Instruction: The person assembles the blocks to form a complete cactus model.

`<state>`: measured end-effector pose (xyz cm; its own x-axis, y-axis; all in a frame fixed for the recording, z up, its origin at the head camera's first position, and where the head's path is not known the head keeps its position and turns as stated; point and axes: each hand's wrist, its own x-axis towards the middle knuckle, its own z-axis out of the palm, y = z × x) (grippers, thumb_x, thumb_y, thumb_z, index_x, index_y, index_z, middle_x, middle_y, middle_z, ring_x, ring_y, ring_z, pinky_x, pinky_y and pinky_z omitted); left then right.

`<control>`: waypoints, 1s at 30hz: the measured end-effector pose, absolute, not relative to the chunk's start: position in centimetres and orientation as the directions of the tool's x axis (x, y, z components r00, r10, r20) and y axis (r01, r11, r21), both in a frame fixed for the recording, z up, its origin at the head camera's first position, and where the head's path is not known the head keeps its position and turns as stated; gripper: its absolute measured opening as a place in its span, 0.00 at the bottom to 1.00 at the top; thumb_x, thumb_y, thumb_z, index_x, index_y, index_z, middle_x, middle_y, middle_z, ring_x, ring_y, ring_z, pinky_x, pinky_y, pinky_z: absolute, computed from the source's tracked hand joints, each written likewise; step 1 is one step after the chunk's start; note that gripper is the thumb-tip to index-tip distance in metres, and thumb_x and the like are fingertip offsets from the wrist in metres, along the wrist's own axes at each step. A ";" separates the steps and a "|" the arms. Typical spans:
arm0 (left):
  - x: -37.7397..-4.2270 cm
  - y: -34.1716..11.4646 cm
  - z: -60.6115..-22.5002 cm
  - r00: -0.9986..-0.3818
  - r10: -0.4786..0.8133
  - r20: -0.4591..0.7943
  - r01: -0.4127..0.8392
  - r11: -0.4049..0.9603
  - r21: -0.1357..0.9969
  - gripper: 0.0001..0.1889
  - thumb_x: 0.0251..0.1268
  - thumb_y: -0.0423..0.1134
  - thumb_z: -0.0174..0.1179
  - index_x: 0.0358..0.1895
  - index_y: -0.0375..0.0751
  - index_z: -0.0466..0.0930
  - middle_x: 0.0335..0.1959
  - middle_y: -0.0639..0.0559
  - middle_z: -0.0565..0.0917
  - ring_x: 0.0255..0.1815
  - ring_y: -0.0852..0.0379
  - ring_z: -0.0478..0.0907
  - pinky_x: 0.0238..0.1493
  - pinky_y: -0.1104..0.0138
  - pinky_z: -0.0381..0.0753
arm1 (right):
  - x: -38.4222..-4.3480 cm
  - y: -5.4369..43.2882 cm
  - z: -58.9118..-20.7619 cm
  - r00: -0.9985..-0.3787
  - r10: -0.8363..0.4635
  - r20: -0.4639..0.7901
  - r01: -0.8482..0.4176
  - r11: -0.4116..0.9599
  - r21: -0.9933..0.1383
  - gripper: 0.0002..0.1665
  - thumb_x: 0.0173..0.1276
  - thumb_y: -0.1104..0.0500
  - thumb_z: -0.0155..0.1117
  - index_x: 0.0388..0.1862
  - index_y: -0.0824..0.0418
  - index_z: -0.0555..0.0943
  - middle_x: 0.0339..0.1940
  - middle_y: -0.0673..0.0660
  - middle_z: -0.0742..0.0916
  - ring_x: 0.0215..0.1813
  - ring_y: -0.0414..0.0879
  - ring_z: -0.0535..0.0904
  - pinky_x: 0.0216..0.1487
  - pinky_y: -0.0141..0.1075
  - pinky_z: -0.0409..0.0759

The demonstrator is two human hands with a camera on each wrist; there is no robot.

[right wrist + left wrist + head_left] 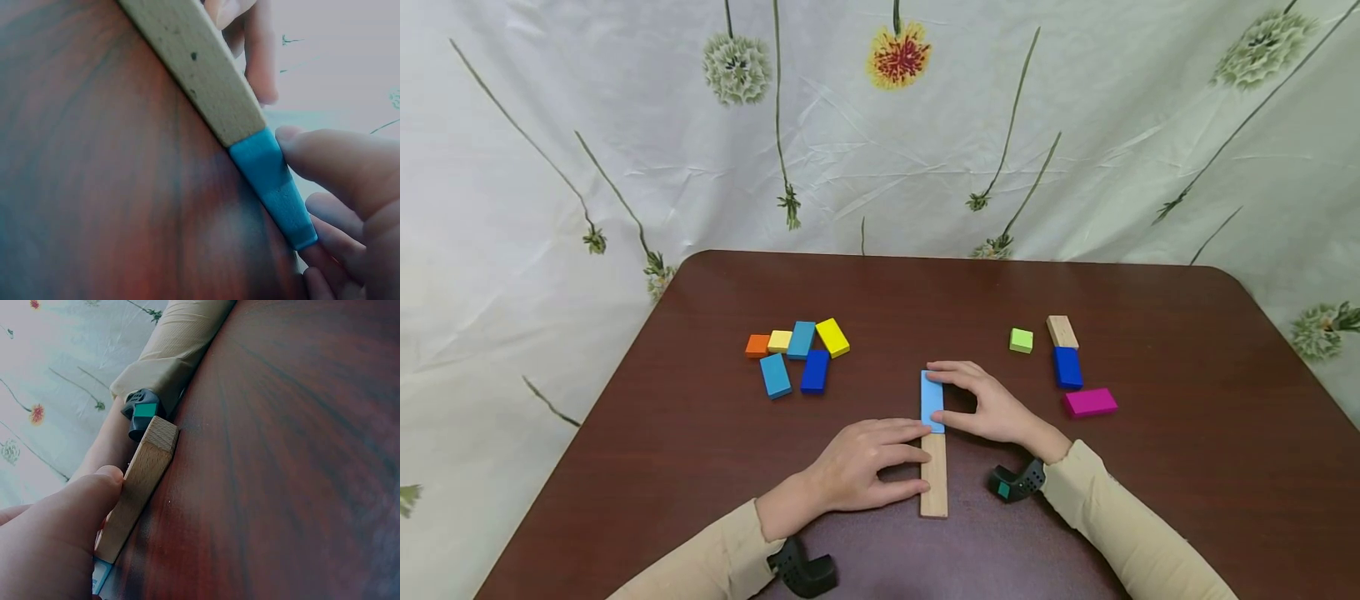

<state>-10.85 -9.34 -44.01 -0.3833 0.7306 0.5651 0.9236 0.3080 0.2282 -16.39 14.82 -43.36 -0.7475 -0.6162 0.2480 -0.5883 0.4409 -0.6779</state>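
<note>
Two long blocks lie end to end in a line on the table's near middle: a light blue block (932, 396) at the far end and a plain wooden block (935, 487) nearer. My left hand (868, 462) rests along the left side of the wooden block, fingers spread, with its forefinger reaching the joint between the two. In the left wrist view its thumb (100, 494) touches the wood's side. My right hand (992, 406) holds the light blue block, thumb on its right side and forefinger curved at the far end. The right wrist view shows the block ends meeting.
At the back left sits a loose cluster of several orange, yellow and blue blocks (801, 339). To the right are a green cube (1021, 340), a small wooden block (1062, 331), a dark blue block (1067, 367) and a magenta block (1091, 402). A flowered cloth (880, 133) hangs behind the table.
</note>
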 end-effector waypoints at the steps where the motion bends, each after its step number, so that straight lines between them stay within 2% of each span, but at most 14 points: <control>1: -10.8 -9.4 -44.0 -0.384 0.730 0.565 0.923 0.309 0.228 0.16 0.60 0.54 0.61 0.43 0.48 0.85 0.55 0.50 0.80 0.58 0.59 0.74 0.57 0.67 0.72 | -16.4 14.8 -43.3 -0.748 -0.616 0.247 -0.588 0.442 -0.678 0.33 0.59 0.53 0.69 0.63 0.61 0.73 0.66 0.53 0.72 0.67 0.48 0.64 0.62 0.51 0.65; 30: -10.8 -9.4 -43.8 -0.400 0.738 0.543 0.916 0.327 0.231 0.17 0.61 0.54 0.61 0.45 0.49 0.85 0.56 0.51 0.79 0.58 0.60 0.74 0.56 0.68 0.72 | -16.5 14.9 -43.3 -0.751 -0.613 0.245 -0.586 0.447 -0.675 0.33 0.59 0.52 0.69 0.63 0.60 0.73 0.66 0.53 0.72 0.67 0.48 0.64 0.62 0.51 0.65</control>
